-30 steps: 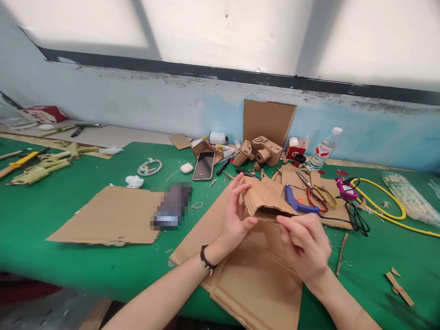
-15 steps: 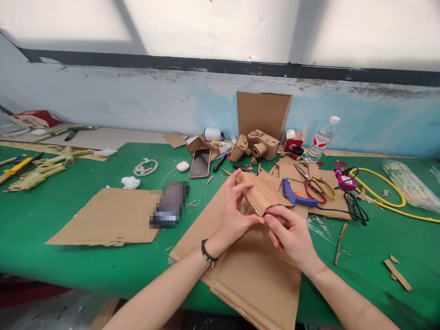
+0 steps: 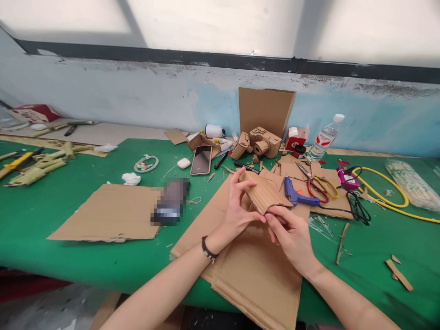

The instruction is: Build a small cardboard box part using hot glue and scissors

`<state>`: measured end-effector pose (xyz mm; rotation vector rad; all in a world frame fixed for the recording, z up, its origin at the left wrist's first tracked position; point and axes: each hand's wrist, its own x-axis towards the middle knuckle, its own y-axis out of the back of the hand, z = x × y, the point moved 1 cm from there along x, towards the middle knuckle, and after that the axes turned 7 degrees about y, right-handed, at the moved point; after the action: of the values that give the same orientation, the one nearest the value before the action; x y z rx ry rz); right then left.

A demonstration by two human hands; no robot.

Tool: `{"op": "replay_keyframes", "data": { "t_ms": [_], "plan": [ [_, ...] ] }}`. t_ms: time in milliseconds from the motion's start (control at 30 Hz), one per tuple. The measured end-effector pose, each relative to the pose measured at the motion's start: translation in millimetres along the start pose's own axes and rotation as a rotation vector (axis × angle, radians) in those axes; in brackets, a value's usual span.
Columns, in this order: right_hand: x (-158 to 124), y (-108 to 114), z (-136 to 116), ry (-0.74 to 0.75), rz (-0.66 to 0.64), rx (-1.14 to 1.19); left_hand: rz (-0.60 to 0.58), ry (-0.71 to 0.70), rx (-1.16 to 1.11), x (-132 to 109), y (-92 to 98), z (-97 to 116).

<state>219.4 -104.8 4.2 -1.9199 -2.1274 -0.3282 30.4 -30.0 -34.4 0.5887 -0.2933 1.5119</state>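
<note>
A small ridged cardboard piece [image 3: 268, 190] is held up between my two hands, tilted, above a large cardboard sheet [image 3: 257, 279]. My left hand [image 3: 239, 204] grips its left side, fingers on the upper edge and thumb at the near corner. At that same near corner, my right hand [image 3: 290, 231] pinches the lower edge, its fingertips partly hidden. Just beyond the piece lies a blue glue gun [image 3: 299, 197]. Scissors [image 3: 316, 181] with red and yellow handles rest to the right of it, on cardboard scraps.
A cardboard camera model [image 3: 264, 143] sits at the back before an upright cardboard panel [image 3: 266, 110]. A water bottle [image 3: 325, 137] stands to its right. Left are a phone [image 3: 201, 160] and a flat cardboard sheet [image 3: 110, 213]. A yellow cable [image 3: 388, 206] curls at right.
Both hands keep their hold on the cardboard piece, almost unmoved. The whole view has shifted slightly.
</note>
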Motion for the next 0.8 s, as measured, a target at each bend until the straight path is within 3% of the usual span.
{"op": "replay_keyframes", "data": {
  "t_ms": [500,800],
  "plan": [
    [-7,-7,6,0.115,0.158,-0.23,0.015,0.002,0.058,-3,-3.3,10],
    [-10,-2,26,0.262,0.197,-0.333,0.017,0.164,-0.13,-8,-17.7,11]
  ]
}}
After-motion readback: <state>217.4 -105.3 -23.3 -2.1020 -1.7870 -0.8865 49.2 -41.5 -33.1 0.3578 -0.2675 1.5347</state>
